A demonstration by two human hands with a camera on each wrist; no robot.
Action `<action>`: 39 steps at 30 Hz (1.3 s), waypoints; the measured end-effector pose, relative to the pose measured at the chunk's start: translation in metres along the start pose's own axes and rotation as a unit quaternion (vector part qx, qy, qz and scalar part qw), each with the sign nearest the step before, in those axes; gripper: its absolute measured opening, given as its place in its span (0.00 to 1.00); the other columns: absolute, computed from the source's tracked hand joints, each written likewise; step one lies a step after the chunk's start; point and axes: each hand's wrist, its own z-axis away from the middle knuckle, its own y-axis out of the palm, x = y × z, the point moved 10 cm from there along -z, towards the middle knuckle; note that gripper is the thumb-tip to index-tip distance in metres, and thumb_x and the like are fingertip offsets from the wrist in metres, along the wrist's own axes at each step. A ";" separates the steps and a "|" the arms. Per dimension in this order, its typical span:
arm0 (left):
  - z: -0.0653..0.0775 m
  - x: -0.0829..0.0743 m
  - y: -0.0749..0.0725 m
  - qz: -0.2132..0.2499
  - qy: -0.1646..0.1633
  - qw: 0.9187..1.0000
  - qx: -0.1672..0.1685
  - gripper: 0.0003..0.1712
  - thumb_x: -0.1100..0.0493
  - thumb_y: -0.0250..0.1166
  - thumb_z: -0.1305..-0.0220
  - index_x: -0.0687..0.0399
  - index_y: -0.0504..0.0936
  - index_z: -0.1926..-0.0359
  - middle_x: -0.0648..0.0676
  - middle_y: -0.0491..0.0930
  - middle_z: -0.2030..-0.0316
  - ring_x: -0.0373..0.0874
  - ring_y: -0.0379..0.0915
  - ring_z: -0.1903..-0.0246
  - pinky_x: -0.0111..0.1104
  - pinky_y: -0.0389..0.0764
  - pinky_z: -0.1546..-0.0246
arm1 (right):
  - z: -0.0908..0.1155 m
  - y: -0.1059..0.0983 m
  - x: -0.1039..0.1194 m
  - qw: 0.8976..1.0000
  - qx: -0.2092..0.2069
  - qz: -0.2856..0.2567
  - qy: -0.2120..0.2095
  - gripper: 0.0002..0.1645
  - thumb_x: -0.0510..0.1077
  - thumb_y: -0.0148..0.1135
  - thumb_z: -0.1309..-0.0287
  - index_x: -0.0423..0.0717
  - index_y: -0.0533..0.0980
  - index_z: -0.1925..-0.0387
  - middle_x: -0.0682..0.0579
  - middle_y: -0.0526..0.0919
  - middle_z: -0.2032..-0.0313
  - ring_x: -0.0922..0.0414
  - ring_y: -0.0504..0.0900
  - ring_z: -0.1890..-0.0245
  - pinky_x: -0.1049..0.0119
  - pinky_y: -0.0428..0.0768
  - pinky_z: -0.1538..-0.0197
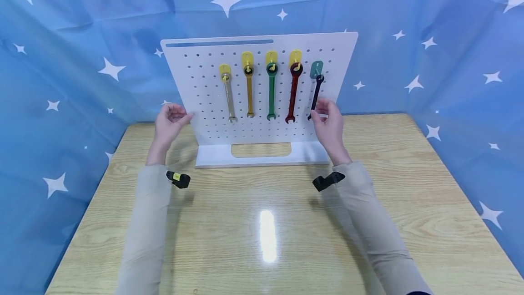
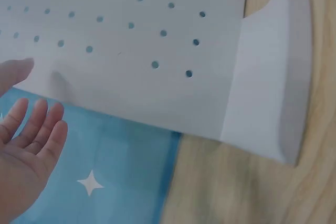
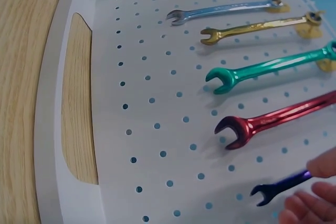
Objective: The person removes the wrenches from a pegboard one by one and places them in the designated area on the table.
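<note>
A white pegboard (image 1: 213,126) stands upright on its base. From its hooks hang a silver wrench (image 1: 229,99), a gold wrench (image 1: 249,94), a green wrench (image 1: 272,94) and a red wrench (image 1: 293,94). At the right, a smaller dark purple wrench (image 1: 315,94) hangs slanted by its ring end from a green hook plate (image 1: 316,68). My right hand (image 1: 329,124) pinches its lower shaft between thumb and fingers, the open end (image 3: 265,193) showing below. At the board's left edge, my left hand (image 1: 168,124) holds nothing, its thumb before the panel and its fingers loosely bent.
Wooden tabletop (image 1: 229,213) extends in front of the board and to both sides. A blue star-patterned cloth (image 1: 135,22) hangs behind and around the table. The board's base has a long cut-out (image 3: 79,103). Black wrist cameras (image 1: 178,179) sit at both sleeves.
</note>
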 end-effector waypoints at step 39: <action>-0.049 -0.051 0.015 -0.271 -0.061 0.926 0.255 0.19 0.58 0.65 0.40 0.69 0.80 0.53 0.57 0.83 0.62 0.49 0.74 0.60 0.43 0.71 0.55 | -0.014 0.006 -0.007 0.998 0.039 -0.012 0.042 0.10 0.37 0.56 0.36 0.32 0.75 0.58 0.39 0.80 0.59 0.48 0.78 0.58 0.60 0.75 0.58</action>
